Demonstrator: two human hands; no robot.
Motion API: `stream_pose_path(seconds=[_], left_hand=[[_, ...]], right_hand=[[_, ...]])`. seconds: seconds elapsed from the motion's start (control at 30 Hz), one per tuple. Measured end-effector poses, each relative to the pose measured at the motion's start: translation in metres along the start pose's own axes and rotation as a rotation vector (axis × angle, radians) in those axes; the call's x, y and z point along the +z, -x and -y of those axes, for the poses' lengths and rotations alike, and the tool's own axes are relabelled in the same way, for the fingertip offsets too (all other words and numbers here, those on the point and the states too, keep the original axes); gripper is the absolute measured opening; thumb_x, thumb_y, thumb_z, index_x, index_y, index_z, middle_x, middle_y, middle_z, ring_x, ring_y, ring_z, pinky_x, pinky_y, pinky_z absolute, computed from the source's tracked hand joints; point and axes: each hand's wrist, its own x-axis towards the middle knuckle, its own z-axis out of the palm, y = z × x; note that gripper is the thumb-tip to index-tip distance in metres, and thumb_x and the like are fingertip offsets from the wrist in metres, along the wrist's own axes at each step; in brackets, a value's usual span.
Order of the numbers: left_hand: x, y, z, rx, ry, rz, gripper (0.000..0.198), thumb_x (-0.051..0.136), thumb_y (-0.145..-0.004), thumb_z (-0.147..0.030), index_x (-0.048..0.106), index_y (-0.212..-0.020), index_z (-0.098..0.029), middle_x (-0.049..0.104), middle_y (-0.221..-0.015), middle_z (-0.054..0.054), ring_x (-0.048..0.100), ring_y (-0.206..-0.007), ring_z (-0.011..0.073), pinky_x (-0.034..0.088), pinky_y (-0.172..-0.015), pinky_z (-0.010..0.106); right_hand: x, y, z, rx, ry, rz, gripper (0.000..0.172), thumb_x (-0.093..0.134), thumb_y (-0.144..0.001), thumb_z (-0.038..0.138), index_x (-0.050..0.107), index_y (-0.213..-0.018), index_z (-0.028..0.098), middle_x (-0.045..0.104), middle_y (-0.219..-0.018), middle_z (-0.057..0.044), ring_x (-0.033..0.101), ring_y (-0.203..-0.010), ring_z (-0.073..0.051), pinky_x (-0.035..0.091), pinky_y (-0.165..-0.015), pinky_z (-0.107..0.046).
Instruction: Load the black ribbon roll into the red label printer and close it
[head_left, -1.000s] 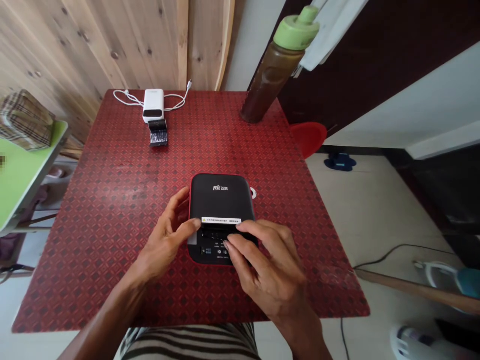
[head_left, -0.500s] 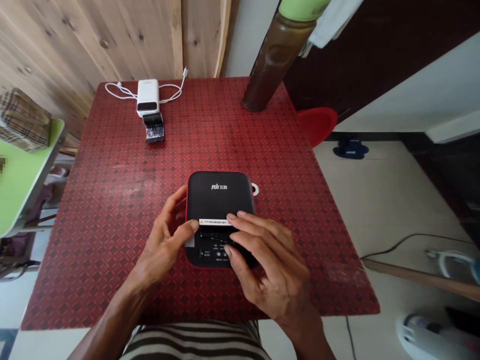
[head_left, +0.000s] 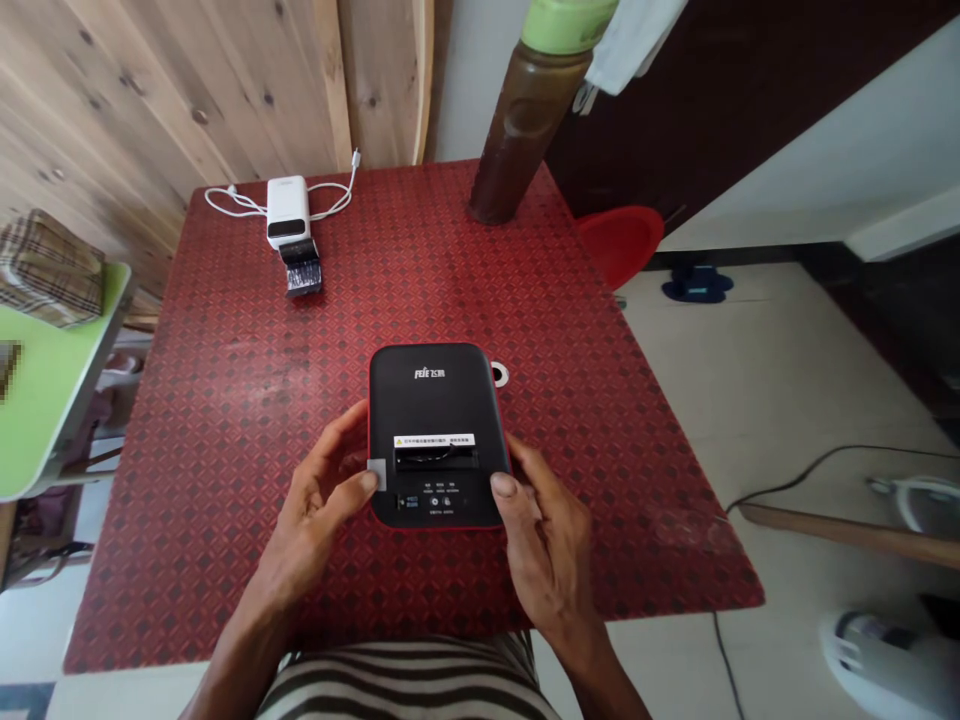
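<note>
Left hand (head_left: 319,495) and right hand (head_left: 544,545) flanked a black printer (head_left: 431,395) near the close edge of a red table (head_left: 577,420)
Both were half-open, not gripping; the left thumb touched a grey tab (head_left: 377,474) at the printer's left side, the right thumb its near-right corner

Black printer (head_left: 435,395), red-edged, lying flat, slotted top

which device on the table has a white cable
The white power bank at the far end: the cable loops out on both sides of it. The black printer nearer the person shows no cable.
</note>
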Motion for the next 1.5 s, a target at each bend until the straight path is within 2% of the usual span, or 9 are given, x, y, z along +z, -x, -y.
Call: stream_pose_path(seconds=[0.27,0.53,0.73,0.93,1.17,1.3,1.37,1.43,1.5], left_hand=[[-0.003,0.003,-0.005,0.01,-0.125,-0.028,0.059,0.079,-0.107,-0.049,0.067,-0.164,-0.04,0.069,-0.169,0.007,0.079,-0.127,0.033,0.065,-0.109,0.05],[-0.005,0.01,-0.008,-0.015,-0.099,-0.036,0.058,0.081,-0.106,-0.045,0.068,-0.162,-0.039,0.067,-0.171,0.005,0.068,-0.15,0.0361,0.062,-0.116,0.047],[0.008,0.007,-0.012,-0.088,0.029,-0.122,0.06,0.086,-0.099,-0.043,0.071,-0.156,-0.034,0.073,-0.162,0.008,0.074,-0.139,0.0359,0.064,-0.107,0.045],[0.016,0.005,-0.016,-0.072,0.025,-0.176,0.06,0.087,-0.095,-0.041,0.074,-0.152,-0.031,0.075,-0.16,0.008,0.066,-0.153,0.0376,0.051,-0.13,0.055],[0.013,0.003,-0.009,-0.044,0.011,-0.136,0.059,0.083,-0.098,-0.038,0.071,-0.156,-0.032,0.073,-0.162,0.008,0.07,-0.146,0.0352,0.057,-0.121,0.051],[0.006,0.003,-0.002,-0.009,-0.009,-0.11,0.06,0.081,-0.099,-0.04,0.07,-0.158,-0.034,0.073,-0.164,0.007,0.069,-0.148,0.0358,0.057,-0.121,0.05],[0.003,0.004,0.001,0.007,-0.014,-0.088,0.06,0.08,-0.101,-0.042,0.07,-0.159,-0.034,0.073,-0.164,0.008,0.07,-0.148,0.0367,0.057,-0.121,0.051],[0.0,0.003,0.002,0.02,-0.021,-0.068,0.06,0.079,-0.102,-0.043,0.069,-0.161,-0.034,0.073,-0.164,0.009,0.07,-0.147,0.0374,0.059,-0.118,0.052],[-0.003,0.002,0.002,0.032,-0.031,-0.051,0.06,0.079,-0.103,-0.044,0.068,-0.161,-0.034,0.072,-0.164,0.009,0.071,-0.145,0.0376,0.06,-0.117,0.052]], right_hand=[[0.006,0.002,0.008,-0.012,-0.03,-0.004,0.042,0.062,-0.116,0.05,0.075,-0.145,0.023,0.089,-0.133,-0.013,0.089,-0.111,-0.029,0.073,-0.097,-0.043],[0.004,0.004,0.006,-0.065,0.026,0.007,0.04,0.063,-0.116,0.045,0.074,-0.147,0.021,0.088,-0.131,-0.015,0.088,-0.112,-0.03,0.074,-0.098,-0.045],[0.007,0.004,0.003,-0.101,0.048,-0.043,0.041,0.062,-0.115,0.043,0.074,-0.148,0.022,0.088,-0.131,-0.014,0.087,-0.113,-0.031,0.074,-0.097,-0.047],[0.009,0.007,0.002,-0.062,-0.028,-0.021,0.047,0.056,-0.117,0.051,0.071,-0.152,0.023,0.087,-0.134,-0.014,0.087,-0.114,-0.032,0.073,-0.097,-0.049],[0.014,0.011,0.001,-0.098,-0.03,-0.044,0.05,0.056,-0.119,0.054,0.069,-0.154,0.021,0.084,-0.14,-0.017,0.085,-0.124,-0.032,0.072,-0.102,-0.048],[0.004,0.004,0.004,-0.089,0.009,-0.02,0.05,0.055,-0.119,0.052,0.067,-0.157,0.022,0.084,-0.143,-0.017,0.085,-0.123,-0.032,0.073,-0.101,-0.05],[-0.004,-0.007,0.01,-0.147,0.067,-0.087,0.045,0.061,-0.118,0.044,0.067,-0.158,0.024,0.083,-0.145,-0.016,0.085,-0.122,-0.031,0.073,-0.102,-0.051],[-0.009,-0.025,0.02,-0.29,0.146,-0.137,0.039,0.068,-0.115,0.028,0.07,-0.154,0.026,0.085,-0.14,-0.013,0.085,-0.121,-0.029,0.072,-0.105,-0.049],[-0.01,-0.047,0.032,-0.468,0.207,-0.05,0.037,0.065,-0.113,0.011,0.075,-0.145,0.028,0.088,-0.13,-0.008,0.085,-0.117,-0.025,0.071,-0.106,-0.045]])
